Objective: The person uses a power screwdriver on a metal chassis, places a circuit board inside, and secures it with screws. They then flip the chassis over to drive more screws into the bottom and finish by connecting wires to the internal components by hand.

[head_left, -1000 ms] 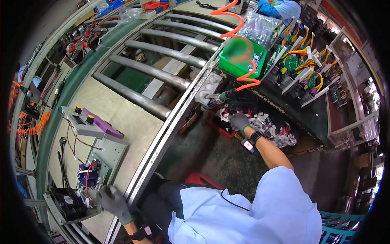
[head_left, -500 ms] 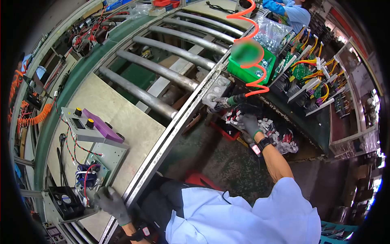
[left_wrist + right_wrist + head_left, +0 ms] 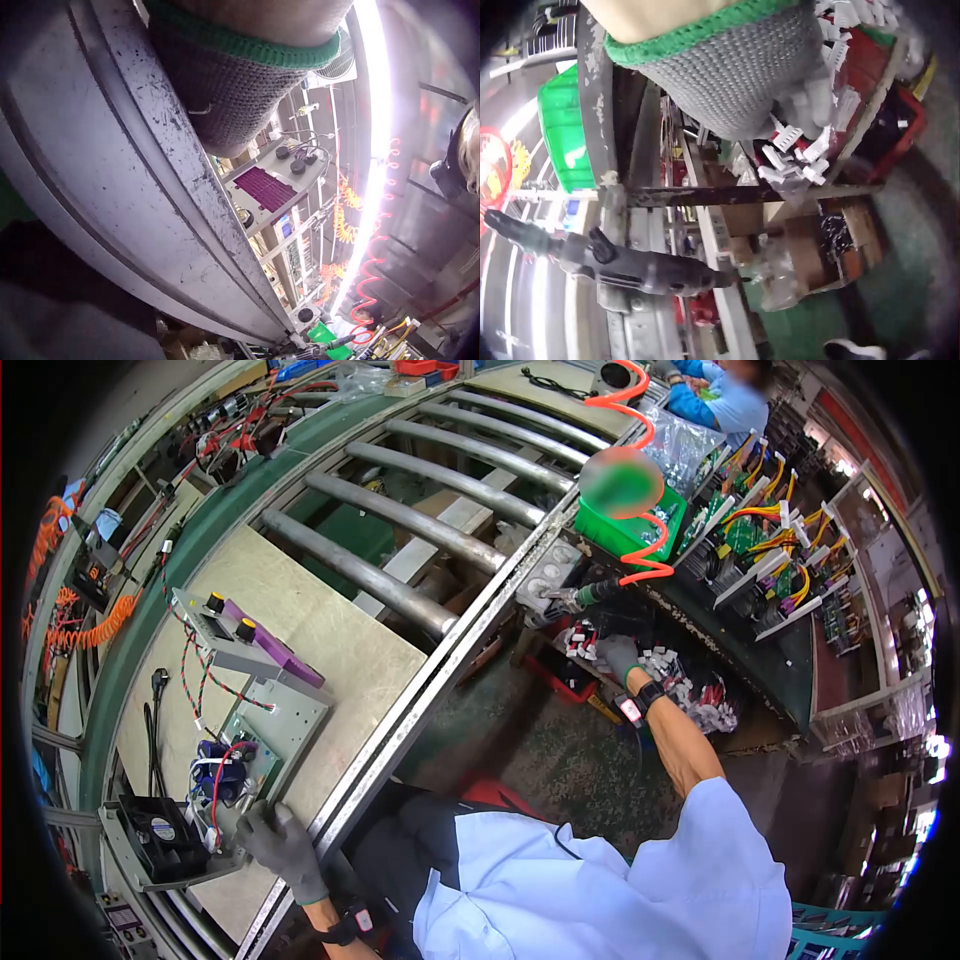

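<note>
The grey-gloved left hand (image 3: 285, 852) is rested at the near edge of an open metal chassis (image 3: 306, 708), which is set on a pale board (image 3: 300, 610) by the conveyor rollers (image 3: 358, 573) with a black cooling fan (image 3: 163, 830) at one end; whether the metal is grasped by its fingers cannot be told. The similarly gloved right hand (image 3: 618, 653) is held among heaped white connectors (image 3: 788, 138), its fingers bent and partly hidden, so whether one is pinched cannot be told, while a powered screwdriver (image 3: 645, 270) is suspended nearby.
</note>
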Demonstrator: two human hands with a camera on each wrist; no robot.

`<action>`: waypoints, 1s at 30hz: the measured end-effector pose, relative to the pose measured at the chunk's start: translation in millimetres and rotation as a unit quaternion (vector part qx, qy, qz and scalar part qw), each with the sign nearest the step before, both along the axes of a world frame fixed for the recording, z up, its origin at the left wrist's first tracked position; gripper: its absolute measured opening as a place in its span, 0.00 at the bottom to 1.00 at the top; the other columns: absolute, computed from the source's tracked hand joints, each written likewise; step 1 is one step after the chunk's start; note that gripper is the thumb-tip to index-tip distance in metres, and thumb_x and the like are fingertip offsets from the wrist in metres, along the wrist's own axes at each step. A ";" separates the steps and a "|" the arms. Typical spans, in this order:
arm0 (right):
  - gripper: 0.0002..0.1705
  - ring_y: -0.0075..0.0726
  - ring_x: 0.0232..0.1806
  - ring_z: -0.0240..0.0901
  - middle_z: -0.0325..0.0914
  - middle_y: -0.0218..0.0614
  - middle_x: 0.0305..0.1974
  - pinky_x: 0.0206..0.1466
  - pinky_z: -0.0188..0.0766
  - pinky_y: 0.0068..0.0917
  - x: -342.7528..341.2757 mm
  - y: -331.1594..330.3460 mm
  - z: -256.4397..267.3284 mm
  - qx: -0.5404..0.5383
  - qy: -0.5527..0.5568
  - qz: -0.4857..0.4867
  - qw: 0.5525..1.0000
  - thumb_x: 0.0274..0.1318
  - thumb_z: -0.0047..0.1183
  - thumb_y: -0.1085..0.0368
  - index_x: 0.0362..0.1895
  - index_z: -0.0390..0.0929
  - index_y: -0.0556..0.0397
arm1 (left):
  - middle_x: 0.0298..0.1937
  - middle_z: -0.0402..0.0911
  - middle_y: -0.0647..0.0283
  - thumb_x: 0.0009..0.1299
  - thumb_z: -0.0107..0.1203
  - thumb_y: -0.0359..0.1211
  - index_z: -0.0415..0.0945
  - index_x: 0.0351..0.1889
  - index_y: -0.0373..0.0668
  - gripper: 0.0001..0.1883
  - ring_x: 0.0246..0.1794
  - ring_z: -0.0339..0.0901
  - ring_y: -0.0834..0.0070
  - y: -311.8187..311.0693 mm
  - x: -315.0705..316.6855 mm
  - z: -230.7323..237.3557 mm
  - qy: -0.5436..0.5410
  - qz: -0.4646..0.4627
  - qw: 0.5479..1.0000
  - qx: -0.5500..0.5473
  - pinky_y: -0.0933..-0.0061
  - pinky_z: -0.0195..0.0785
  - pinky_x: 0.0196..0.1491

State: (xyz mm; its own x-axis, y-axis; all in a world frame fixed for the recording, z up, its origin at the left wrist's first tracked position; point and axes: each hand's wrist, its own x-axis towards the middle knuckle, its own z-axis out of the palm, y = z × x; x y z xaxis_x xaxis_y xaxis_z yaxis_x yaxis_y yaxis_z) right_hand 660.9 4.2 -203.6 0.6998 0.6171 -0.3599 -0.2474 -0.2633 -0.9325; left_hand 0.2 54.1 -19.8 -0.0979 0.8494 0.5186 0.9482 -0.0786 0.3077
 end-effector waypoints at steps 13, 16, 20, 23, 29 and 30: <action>0.18 0.49 0.49 0.77 0.71 0.46 0.46 0.52 0.82 0.42 25.8 7.2 17.4 0.057 0.227 -0.052 0.971 0.61 0.56 0.59 0.51 0.74 0.53 | 0.46 0.75 0.49 0.68 0.58 0.34 0.76 0.46 0.36 0.13 0.52 0.69 0.47 -2.6 -1.1 0.7 -0.007 -0.005 1.000 -0.004 0.48 0.64 0.54; 0.17 0.44 0.45 0.79 0.75 0.43 0.44 0.46 0.83 0.39 25.4 10.2 37.3 -0.092 0.068 0.011 0.993 0.59 0.60 0.59 0.50 0.78 0.53 | 0.46 0.75 0.49 0.68 0.58 0.34 0.76 0.46 0.36 0.13 0.53 0.69 0.47 -2.1 -0.9 0.6 -0.008 -0.005 1.000 -0.014 0.48 0.64 0.55; 0.14 0.39 0.36 0.80 0.80 0.40 0.36 0.40 0.81 0.34 31.2 19.6 47.9 -0.235 -0.226 0.138 0.935 0.57 0.64 0.58 0.42 0.82 0.54 | 0.46 0.75 0.48 0.68 0.57 0.34 0.76 0.46 0.36 0.13 0.52 0.69 0.47 -2.3 1.1 1.5 -0.005 -0.002 1.000 -0.016 0.47 0.64 0.55; 0.14 0.42 0.38 0.83 0.84 0.43 0.40 0.43 0.80 0.33 42.1 23.7 46.3 -0.340 -0.469 0.330 0.745 0.57 0.60 0.58 0.45 0.85 0.50 | 0.47 0.75 0.48 0.68 0.57 0.35 0.77 0.46 0.36 0.13 0.53 0.69 0.46 -2.4 3.5 3.9 -0.008 0.005 1.000 -0.021 0.47 0.64 0.55; 0.13 0.43 0.41 0.85 0.85 0.42 0.44 0.46 0.81 0.33 77.3 30.4 -17.2 -0.315 -0.501 0.393 0.704 0.60 0.56 0.61 0.46 0.86 0.47 | 0.47 0.76 0.48 0.68 0.58 0.35 0.77 0.46 0.36 0.13 0.53 0.69 0.46 -2.6 1.2 2.2 0.009 0.005 1.000 -0.014 0.47 0.64 0.55; 0.12 0.44 0.41 0.85 0.85 0.44 0.43 0.46 0.81 0.34 76.1 30.8 -18.4 -0.295 -0.409 0.350 0.789 0.60 0.56 0.61 0.45 0.86 0.49 | 0.46 0.76 0.48 0.68 0.58 0.34 0.77 0.46 0.36 0.13 0.53 0.69 0.46 -2.7 2.0 2.4 0.013 0.006 1.000 -0.011 0.47 0.64 0.55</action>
State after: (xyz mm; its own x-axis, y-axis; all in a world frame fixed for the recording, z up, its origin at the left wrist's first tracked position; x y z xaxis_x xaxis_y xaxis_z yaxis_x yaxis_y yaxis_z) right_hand 737.0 35.0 -222.1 0.4088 0.8494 -0.3337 0.7731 -0.5166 -0.3679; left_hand 2.2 51.3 -17.4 -0.0945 0.8595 0.5023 0.9567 -0.0611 0.2845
